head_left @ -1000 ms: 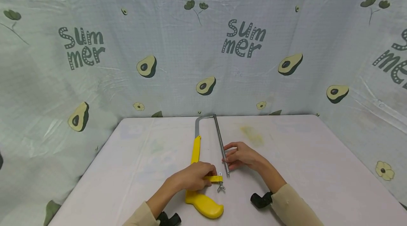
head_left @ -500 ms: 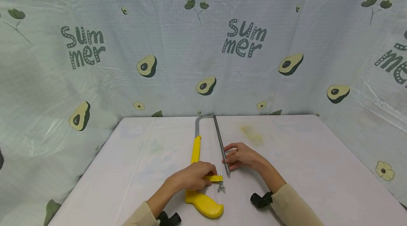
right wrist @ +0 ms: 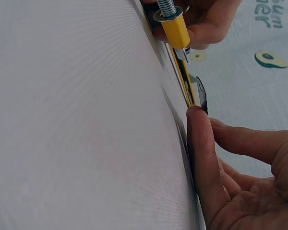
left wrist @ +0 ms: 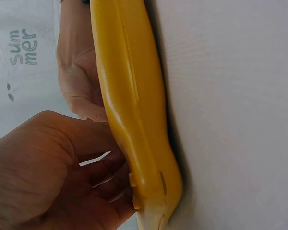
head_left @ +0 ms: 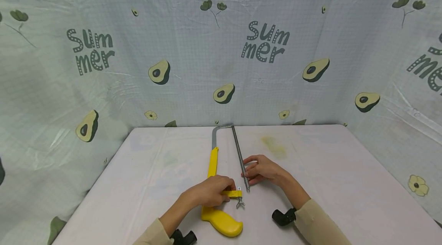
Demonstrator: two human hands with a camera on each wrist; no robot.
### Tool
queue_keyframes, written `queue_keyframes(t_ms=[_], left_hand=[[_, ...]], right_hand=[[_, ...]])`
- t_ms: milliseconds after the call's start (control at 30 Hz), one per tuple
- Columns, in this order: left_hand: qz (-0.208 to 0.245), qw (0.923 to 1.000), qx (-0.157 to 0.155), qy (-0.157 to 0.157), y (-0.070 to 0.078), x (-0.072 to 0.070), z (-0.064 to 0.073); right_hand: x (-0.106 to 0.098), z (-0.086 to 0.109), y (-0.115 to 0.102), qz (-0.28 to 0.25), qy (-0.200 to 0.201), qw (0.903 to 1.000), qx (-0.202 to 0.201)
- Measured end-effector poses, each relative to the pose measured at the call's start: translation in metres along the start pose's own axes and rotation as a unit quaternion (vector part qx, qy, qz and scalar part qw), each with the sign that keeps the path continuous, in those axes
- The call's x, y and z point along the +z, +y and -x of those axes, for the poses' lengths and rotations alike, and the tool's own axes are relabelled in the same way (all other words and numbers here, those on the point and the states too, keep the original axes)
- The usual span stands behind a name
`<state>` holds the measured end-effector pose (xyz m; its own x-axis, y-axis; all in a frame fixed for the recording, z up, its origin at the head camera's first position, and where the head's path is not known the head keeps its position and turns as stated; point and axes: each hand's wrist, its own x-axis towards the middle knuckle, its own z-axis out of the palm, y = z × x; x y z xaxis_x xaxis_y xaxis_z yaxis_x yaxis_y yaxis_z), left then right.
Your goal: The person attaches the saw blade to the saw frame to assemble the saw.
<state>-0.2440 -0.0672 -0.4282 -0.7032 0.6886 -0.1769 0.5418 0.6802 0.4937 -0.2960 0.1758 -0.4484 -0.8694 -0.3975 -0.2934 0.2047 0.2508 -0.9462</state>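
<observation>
A yellow-handled hacksaw (head_left: pixel 213 160) lies on the pale surface (head_left: pixel 165 199), its blade (head_left: pixel 238 149) meeting the frame at the far end only; the near end is free, just beside the bracket (head_left: pixel 236 193) and not touching it. The left hand (head_left: pixel 214 191) has its grip closed on that bracket. The right hand (head_left: pixel 263 169) pinches the blade near its free end between thumb and fingers. The step appears to be seating the blade on the bracket. Recommended: steady the bracket, align the blade end without bending it, and leave the wing nut (head_left: pixel 240 203) slack until seated. Tooth direction cannot be confirmed.
</observation>
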Motion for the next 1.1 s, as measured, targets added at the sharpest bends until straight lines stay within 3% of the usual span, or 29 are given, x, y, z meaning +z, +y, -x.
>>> queue_keyframes(t_ms=[533, 1100], left_hand=[[0.001, 0.9999, 0.01, 0.001, -0.002, -0.001, 0.0], [-0.009, 0.9996, 0.027, 0.004, -0.004, 0.0, -0.002]], right_hand=[[0.003, 0.0, -0.002, -0.009, -0.011, 0.9999, 0.005], [0.019, -0.002, -0.005, -0.013, -0.028, 0.9995, 0.0]])
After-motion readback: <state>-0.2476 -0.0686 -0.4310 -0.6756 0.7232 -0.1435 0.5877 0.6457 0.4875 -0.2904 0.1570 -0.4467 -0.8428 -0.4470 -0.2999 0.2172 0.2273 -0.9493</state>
